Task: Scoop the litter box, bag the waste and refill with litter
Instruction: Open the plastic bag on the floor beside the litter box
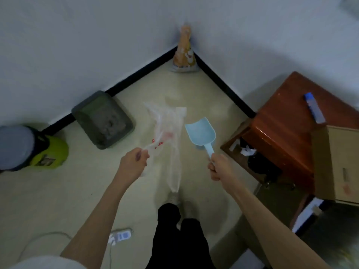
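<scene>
A dark grey litter box (103, 119) with grey litter sits on the floor against the left wall. My left hand (134, 162) pinches the handle of a clear plastic bag (171, 136) with red print, which hangs down in front of me. My right hand (217, 167) grips the handle of a light blue scoop (201, 133), its bowl pointing away from me and holding nothing I can see. An orange litter bag (183, 51) stands upright in the far corner. Both hands are to the right of the litter box and apart from it.
A red-brown wooden table (287, 121) with a blue object on top and a cardboard box (338, 164) stand at the right. A green and grey appliance (33, 148) sits at the left. A white power strip (120, 235) and cable lie on the floor near my feet.
</scene>
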Demonstrator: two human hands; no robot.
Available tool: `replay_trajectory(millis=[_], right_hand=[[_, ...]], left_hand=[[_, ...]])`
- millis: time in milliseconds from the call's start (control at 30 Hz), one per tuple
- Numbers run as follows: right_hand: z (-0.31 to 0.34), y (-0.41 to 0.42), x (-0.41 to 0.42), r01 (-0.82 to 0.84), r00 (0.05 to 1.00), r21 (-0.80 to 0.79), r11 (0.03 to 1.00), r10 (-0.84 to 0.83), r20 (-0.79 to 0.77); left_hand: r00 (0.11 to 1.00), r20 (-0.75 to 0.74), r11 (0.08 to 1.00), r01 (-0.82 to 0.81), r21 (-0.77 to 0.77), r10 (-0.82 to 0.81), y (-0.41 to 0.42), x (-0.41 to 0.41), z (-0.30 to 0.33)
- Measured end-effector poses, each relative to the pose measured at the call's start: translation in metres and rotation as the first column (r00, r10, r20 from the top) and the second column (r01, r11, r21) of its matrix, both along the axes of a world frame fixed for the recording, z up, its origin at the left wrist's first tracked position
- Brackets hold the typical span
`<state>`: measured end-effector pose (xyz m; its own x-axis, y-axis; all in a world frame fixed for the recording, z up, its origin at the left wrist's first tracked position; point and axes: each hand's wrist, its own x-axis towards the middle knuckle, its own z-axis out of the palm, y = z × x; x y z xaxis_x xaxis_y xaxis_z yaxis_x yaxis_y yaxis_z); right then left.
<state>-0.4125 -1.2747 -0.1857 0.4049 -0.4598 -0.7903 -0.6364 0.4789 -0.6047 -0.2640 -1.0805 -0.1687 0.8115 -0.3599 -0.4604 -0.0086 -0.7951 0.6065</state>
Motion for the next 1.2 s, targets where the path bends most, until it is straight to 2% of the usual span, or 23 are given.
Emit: replay_trajectory(millis=[100,200,367,567,800,1034,1200], right_hand=[[0.021,0.006,0.027,-0.123,0.992,-0.075,0.989,0.126,0.024],[0.039,0.019,0.055,-0.264,0.962,-0.178,0.948,0.272,0.026],[0.062,0.056,0.108,-0.396,0.905,-0.217,0.892,0.419,0.072],[0.067,0.118,0.171,-0.526,0.830,-0.192,0.828,0.550,0.097],[0.062,0.192,0.253,-0.590,0.785,-0.218,0.778,0.615,0.072],[0.058,0.281,0.336,-0.581,0.802,-0.159,0.798,0.594,0.054],[0.041,0.314,0.384,-0.578,0.808,-0.077,0.813,0.582,0.086]], left_hand=[[0.983,-0.009,0.981,-0.184,-0.064,0.184,0.022,0.000,0.022],[0.959,-0.007,0.955,-0.284,-0.090,0.284,0.048,0.002,0.038],[0.905,0.008,0.902,-0.422,-0.091,0.424,0.099,0.012,0.056],[0.831,0.047,0.830,-0.548,-0.100,0.554,0.169,0.042,0.061],[0.795,0.014,0.787,-0.598,-0.150,0.606,0.250,0.109,0.055],[0.769,0.013,0.762,-0.631,-0.147,0.639,0.342,0.202,0.054],[0.750,-0.023,0.740,-0.657,-0.143,0.661,0.370,0.251,0.038]])
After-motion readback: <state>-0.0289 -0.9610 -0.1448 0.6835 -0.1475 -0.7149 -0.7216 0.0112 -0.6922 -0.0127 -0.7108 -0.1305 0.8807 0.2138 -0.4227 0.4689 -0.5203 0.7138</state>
